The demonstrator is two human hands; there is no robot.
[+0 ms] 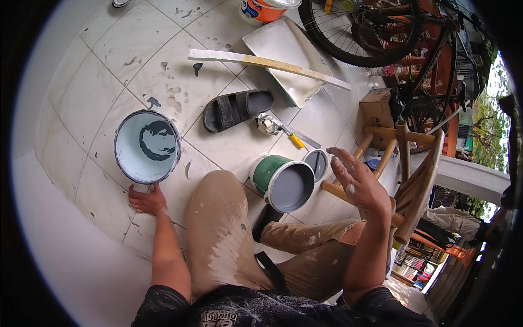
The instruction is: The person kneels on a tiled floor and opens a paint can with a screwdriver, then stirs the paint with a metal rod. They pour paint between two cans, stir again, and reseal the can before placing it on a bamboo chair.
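My left hand (146,200) rests on the tiled floor (81,103) with fingers apart, just below a bucket (131,152) with a pale blue inside and dark grey paint in it; the thumb reaches up to the bucket's base. My right hand (354,180), smeared with white, is raised with loosely bent fingers and nothing in it. It is right of a green-and-white pail (262,173) of grey paint and near its round lid (316,159). A yellow-handled tool (297,140) and crumpled silvery material (268,124) lie beyond the pail.
A black sandal (226,111), a white tray (289,43) with a long strip (218,55) across it, and an orange-and-white tub (261,11) are farther forward. At right are bamboo furniture (406,185), a cardboard box (376,106) and a bicycle (359,60). A white wall (60,218) borders the left.
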